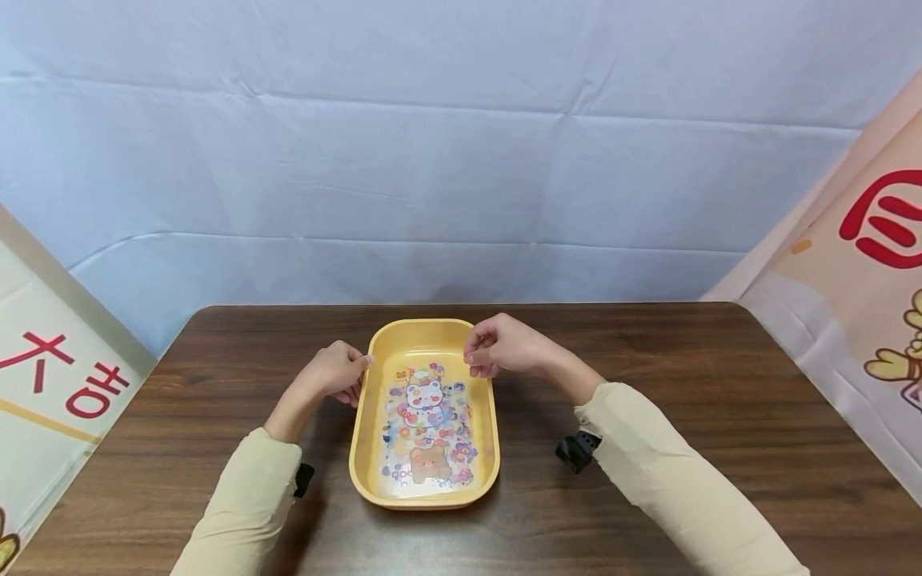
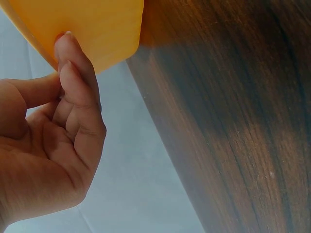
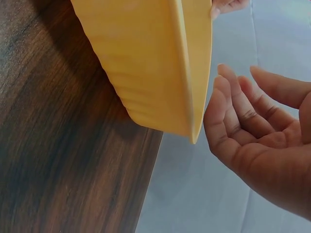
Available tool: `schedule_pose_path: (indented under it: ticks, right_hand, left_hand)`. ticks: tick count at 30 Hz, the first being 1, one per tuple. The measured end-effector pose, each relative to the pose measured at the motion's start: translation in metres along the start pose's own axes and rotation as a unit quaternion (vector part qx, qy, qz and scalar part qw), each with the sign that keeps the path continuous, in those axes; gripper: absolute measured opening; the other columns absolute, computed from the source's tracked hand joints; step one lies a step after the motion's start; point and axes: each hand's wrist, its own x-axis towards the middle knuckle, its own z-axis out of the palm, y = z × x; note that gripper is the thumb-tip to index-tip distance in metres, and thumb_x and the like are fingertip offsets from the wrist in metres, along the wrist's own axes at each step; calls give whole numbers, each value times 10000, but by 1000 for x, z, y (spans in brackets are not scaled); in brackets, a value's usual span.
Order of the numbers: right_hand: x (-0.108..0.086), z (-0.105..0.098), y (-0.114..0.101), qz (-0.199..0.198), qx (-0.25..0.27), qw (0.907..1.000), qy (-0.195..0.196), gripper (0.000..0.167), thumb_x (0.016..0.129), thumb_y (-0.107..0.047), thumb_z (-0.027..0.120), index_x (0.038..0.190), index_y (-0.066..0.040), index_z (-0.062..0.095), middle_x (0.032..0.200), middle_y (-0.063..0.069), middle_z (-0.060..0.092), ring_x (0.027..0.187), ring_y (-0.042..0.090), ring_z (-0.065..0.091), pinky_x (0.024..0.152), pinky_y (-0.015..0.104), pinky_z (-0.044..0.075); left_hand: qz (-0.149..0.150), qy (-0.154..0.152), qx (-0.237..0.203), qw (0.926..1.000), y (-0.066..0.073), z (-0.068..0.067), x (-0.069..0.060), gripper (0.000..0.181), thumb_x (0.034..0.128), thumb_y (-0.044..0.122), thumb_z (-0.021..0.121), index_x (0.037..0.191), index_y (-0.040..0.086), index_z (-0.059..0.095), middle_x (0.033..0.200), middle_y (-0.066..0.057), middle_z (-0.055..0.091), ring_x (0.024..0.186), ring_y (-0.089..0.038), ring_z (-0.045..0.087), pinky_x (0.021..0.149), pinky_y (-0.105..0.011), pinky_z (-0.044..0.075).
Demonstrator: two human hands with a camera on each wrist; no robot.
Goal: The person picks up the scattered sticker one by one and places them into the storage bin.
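A yellow tray (image 1: 366, 480) with rounded corners stands on the table in the head view. Colourful cartoon pictures (image 1: 430, 424), including a white bear and a brown bear, cover its floor; whether they are loose stickers or printed, I cannot tell. My left hand (image 1: 334, 372) pinches the tray's left rim, thumb on top and fingers against the outer wall (image 2: 107, 29). Over the tray's far right corner is my right hand (image 1: 507, 346). Its fingers (image 3: 218, 107) are loosely bent, the thumb stands apart from them, and nothing shows between.
The dark wooden table (image 1: 648, 384) extends on both sides of the tray. Behind it hangs a pale cloth (image 1: 432, 160). Printed banners (image 1: 850, 280) with red characters flank the table. A black band (image 1: 579, 450) shows by the right sleeve.
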Motion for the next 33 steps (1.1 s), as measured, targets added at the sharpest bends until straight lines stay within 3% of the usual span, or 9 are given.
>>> schedule_pose_path:
  ticks: [8,23,29,33]
  right_hand:
    - [-3,-3,2,41,-116,9999,5,83,868,-32,594,892,38,632,735,112,643,643,233,612,573,293,514]
    - [-14,-14,13,291,-153,9995,38,113,871,-77,606,942,8,627,794,109,624,704,254,595,663,430,514]
    - [-23,-26,26,431,24,9981,448,186,879,-136,614,995,9,608,848,135,624,727,237,593,666,406,517]
    - [-32,-33,36,548,-80,9935,991,264,912,-193,576,1073,15,588,921,136,607,822,262,581,695,393,513]
  left_hand:
    - [-31,15,-22,10000,0,0,1,367,973,186,440,746,-28,634,561,-95,579,452,-147,584,529,-338,534]
    - [-29,75,-24,10000,-1,1,1,350,970,212,450,809,-27,649,580,-97,598,465,-150,592,535,-338,535]
    - [-152,143,-216,9996,-5,-5,-1,361,959,261,481,815,-36,626,639,-99,612,511,-152,607,577,-352,541]
    - [-73,482,-115,9987,-7,-11,-5,431,961,337,458,844,-40,629,686,-110,634,593,-187,620,601,-360,530]
